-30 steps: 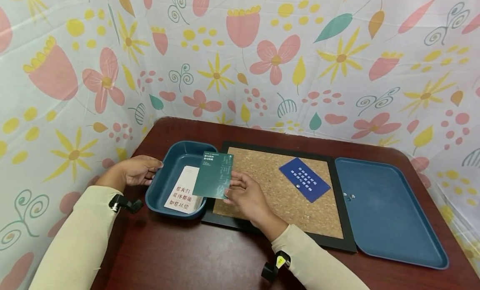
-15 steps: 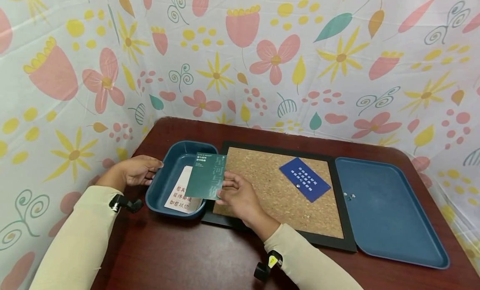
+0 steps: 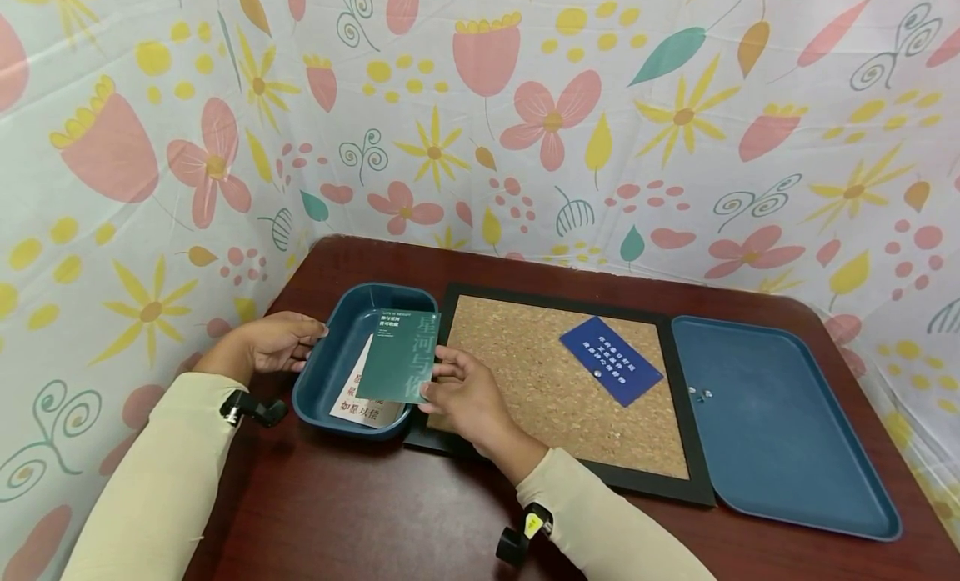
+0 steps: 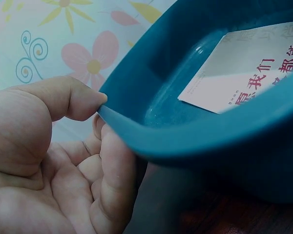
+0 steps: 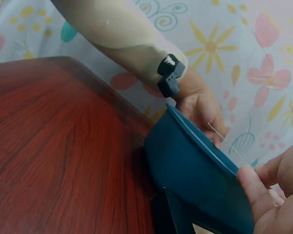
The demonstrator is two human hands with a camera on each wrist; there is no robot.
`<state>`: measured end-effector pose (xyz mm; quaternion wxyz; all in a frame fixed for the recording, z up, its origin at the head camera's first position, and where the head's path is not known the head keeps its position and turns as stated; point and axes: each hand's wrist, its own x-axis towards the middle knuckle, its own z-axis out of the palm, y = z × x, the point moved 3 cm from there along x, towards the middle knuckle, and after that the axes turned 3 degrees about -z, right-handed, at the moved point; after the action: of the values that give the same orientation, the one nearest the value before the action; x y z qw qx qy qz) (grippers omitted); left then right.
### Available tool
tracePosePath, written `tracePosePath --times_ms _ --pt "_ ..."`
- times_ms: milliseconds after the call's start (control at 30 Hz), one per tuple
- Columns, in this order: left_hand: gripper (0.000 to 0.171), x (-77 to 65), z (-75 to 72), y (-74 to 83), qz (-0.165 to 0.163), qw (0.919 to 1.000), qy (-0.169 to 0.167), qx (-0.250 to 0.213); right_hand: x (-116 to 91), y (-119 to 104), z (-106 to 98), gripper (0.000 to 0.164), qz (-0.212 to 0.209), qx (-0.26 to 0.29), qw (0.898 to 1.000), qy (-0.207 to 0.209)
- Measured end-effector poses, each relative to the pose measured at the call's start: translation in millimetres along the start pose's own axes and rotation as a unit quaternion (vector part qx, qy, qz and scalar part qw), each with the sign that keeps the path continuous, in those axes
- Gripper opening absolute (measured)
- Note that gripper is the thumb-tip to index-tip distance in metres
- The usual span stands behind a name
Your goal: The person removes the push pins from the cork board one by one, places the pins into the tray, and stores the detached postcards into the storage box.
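Note:
My right hand pinches a green card by its right edge and holds it above the blue bin. In the right wrist view the card appears edge-on as a thin line over the bin's rim. My left hand grips the bin's left rim; the left wrist view shows the thumb on top and the fingers beneath. Inside the bin lies a white card with red characters, partly hidden by the green card in the head view.
Right of the bin lies a black-framed cork board. A blue card rests on it with a small shiny pin. Farther right is a flat blue tray holding several small pins. A floral cloth hangs behind the table.
My right hand has moved left with the green card, which now covers more of the white card and the bin. The left hand stays on the rim.

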<state>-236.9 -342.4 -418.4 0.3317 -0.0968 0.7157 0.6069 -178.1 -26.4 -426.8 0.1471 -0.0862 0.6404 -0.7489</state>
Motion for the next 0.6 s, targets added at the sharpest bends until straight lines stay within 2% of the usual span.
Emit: tracePosePath --times_ms 600 --pt "0.013 1.2 -0.1 -0.6 0.005 1.0000 0.001 -0.005 -1.0 1.4 10.2 0.059 0.006 -0.009 1.000 -0.003"
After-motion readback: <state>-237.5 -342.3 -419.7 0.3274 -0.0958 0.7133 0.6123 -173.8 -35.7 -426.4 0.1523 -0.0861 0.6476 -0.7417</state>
